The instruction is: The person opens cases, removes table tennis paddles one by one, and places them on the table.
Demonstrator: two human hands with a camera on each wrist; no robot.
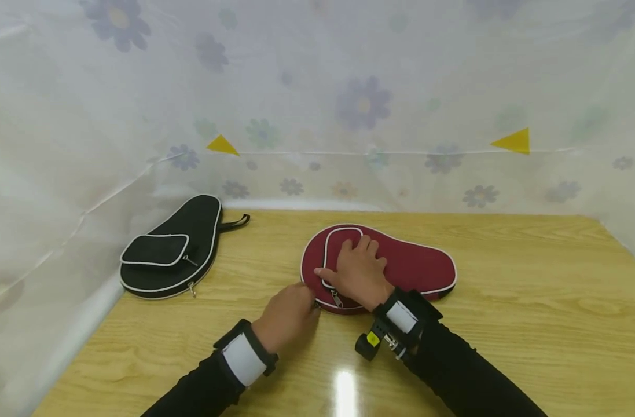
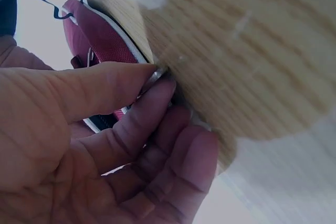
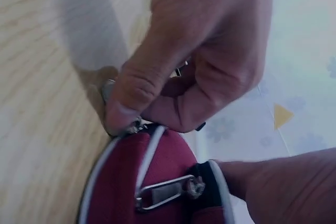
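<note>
A dark red table-tennis paddle case (image 1: 418, 267) with white piping lies flat, its rounded end to the left and its narrow end to the right. My left hand (image 1: 287, 315) is at the rounded end's near-left edge. In the left wrist view its thumb and forefinger pinch the metal zipper pull (image 2: 152, 80) of the main zipper. My right hand (image 1: 362, 272) rests on the case's front pocket with fingers spread. The pocket's own zipper pull (image 3: 167, 193) hangs loose beside it. The left fingers partly hide the main zipper's slider.
A black paddle case (image 1: 199, 223) with white piping, a small pocket and a wrist loop lies at the left by the curtain. The wood-grain table (image 1: 531, 301) ends at a flowered curtain (image 1: 364, 104) bearing two yellow triangles.
</note>
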